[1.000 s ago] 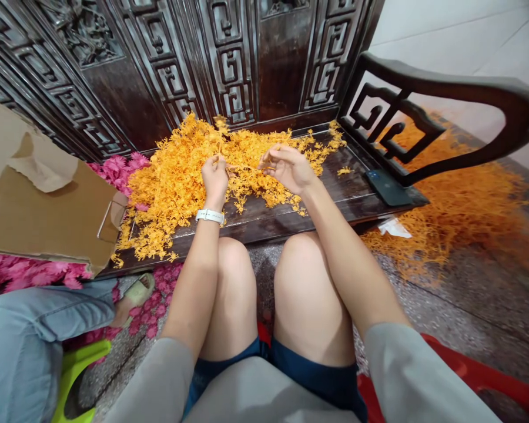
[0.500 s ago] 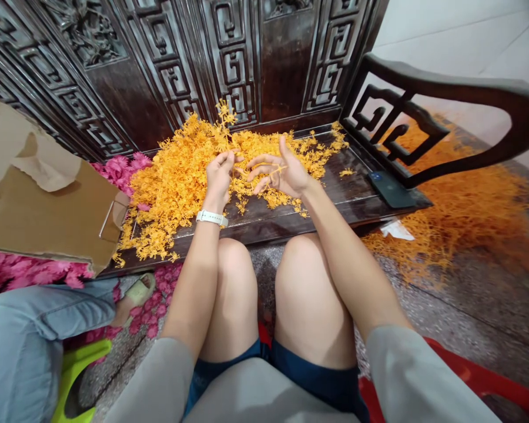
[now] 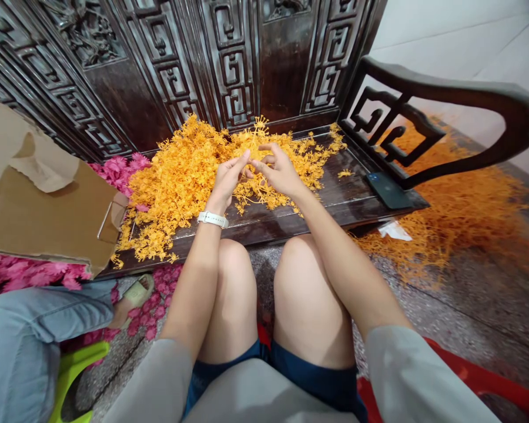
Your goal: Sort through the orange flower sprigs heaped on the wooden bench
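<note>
Orange plastic sprigs (image 3: 180, 176) lie heaped on the dark wooden worktop (image 3: 335, 200), the seat of a carved bench, piled thickest against the carved backrest (image 3: 229, 59). Both hands meet above the front edge of that heap. The left hand (image 3: 227, 179) has its fingers stretched forward and pressed together at the tips, pinching one sprig (image 3: 258, 126) whose branched head stands up just above the fingertips. The right hand (image 3: 278, 170) faces it, fingers curled in so that thumb and forefinger close on the same sprig from the other side; the fingertips of the two hands touch or nearly touch. A white watch (image 3: 212, 219) sits on the left wrist.

Right of the hands, a dark phone (image 3: 385, 189) lies flat on the worktop near the curved armrest (image 3: 445, 94), well apart from the heap, and a single loose sprig lies between it and the pile. Beyond the armrest, a mass of orange strands (image 3: 458, 205) covers the floor, with a scrap of white paper (image 3: 394, 230) at its near edge. On the left, a torn cardboard box (image 3: 39, 211) rests partly on the worktop, with pink flowers (image 3: 119, 167) behind it and more scattered below. Another person's leg in blue denim (image 3: 26, 329) and a sandalled foot (image 3: 136, 292) show at lower left, over a green stool (image 3: 70, 376).
</note>
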`<control>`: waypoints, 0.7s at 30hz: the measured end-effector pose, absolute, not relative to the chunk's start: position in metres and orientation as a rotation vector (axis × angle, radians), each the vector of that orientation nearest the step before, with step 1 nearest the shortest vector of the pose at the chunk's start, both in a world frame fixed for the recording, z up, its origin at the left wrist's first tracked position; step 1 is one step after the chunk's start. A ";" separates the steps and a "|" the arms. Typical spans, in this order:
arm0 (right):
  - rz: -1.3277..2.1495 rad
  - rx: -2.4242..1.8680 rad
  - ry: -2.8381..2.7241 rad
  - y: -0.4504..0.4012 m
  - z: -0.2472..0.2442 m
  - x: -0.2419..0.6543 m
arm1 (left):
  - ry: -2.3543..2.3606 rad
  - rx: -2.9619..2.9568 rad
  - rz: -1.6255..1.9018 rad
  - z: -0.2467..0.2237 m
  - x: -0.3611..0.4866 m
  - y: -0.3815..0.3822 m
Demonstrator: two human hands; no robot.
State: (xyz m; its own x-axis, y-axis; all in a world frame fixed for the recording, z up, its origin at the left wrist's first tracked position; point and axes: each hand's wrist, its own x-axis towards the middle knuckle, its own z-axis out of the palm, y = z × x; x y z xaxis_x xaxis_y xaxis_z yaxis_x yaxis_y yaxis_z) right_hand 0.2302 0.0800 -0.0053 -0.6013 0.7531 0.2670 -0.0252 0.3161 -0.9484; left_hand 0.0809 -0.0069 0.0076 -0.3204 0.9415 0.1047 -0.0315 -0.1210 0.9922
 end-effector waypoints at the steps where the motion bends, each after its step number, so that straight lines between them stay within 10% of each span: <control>1: 1.337 -0.629 -1.880 0.079 -0.005 0.230 | 1.371 1.076 1.565 0.007 0.081 -0.006; 21: 1.509 -0.124 -2.028 0.011 0.044 0.224 | 1.523 0.672 1.912 -0.023 0.055 0.020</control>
